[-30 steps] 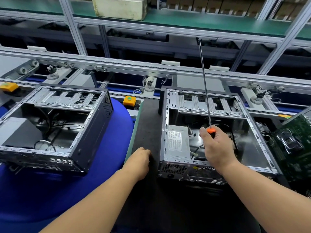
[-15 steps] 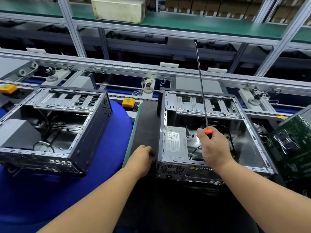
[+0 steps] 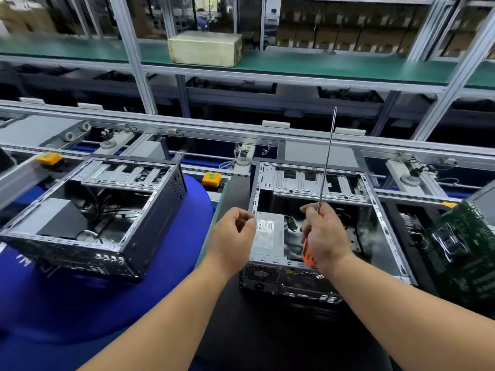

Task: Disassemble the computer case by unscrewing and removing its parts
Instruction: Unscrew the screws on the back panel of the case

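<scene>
turning the long screwdriver tip-down before the next screw

head view: right hand wrapped round the orange handle of a long screwdriver, fingers curled tight on it, thin shaft pointing up and away, tip high above the open computer case. left hand raised just left of the case's left wall, fingers loosely curled and holding nothing, thumb apart from them. case lying open-side-up on the dark surface, rear panel toward the viewer, grey power supply seated in the near-left corner of the case, drive cage along the far side of the case. second open case well left of the first, on a blue cloth; green circuit board right of the case.

judged step: reorienting the tool, likely for the power supply screws. best to flip the shaft down, guide it near the tip with the free left hand, seat the tip squarely in the screw head before turning, and press along the axis. risk: a long shaft wobbling and camming out, or snagging cables inside the case.
</scene>
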Tool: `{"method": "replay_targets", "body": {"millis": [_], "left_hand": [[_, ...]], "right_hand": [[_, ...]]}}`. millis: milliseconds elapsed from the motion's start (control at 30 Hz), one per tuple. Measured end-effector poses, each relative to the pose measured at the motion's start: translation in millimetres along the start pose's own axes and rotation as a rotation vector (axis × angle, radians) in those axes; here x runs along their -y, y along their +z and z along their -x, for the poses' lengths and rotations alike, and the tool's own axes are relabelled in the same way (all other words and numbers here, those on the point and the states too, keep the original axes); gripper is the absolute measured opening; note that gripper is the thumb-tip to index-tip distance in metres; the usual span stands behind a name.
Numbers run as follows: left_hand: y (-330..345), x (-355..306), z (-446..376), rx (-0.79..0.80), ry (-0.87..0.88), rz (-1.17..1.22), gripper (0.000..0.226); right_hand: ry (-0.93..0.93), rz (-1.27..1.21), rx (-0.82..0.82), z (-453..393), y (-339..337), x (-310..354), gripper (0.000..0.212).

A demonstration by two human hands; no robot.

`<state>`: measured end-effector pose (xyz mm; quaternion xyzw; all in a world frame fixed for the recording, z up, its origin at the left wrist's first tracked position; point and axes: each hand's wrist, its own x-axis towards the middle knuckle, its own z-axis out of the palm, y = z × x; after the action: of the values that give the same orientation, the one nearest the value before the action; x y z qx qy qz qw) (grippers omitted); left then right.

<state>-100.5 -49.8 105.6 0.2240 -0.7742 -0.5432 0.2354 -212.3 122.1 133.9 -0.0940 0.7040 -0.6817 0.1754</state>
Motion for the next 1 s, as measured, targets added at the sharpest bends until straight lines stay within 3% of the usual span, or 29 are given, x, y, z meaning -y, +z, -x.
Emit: {"method": "replay_targets", "body": {"millis": [133,300,400,500,900,1000], "left_hand": [[22.3,-26.8,24.3,0.128,-0.113,0.117,0.015],[31.1,-47.6,48.7,0.209,-0.218,0.385,0.017],[27.3,-45.4,60.8,0.169,-0.207,0.388,0.01],[17.9,-38.7,78.4,0.085,-0.206,0.425,0.02],[-23.4,5.0,170.2,-0.104,-0.317,0.315,0.022],[-32.8,7.4,185.2,-0.11,-0.294,0.247,0.019]], "right_hand": [[0.138,-0.204,0.104,10.2,16.3,29.1,0.027],[0.219,-0.277,0.195,21.3,30.9,45.6,0.041],[0.248,-0.199,0.32,30.7,34.0,45.1,0.042],[0.215,-0.064,0.411,32.4,34.6,44.1,0.042],[0.156,0.1,0.327,8.6,70.5,31.7,0.02],[0.146,0.106,0.344,14.8,73.5,25.4,0.028]]}}
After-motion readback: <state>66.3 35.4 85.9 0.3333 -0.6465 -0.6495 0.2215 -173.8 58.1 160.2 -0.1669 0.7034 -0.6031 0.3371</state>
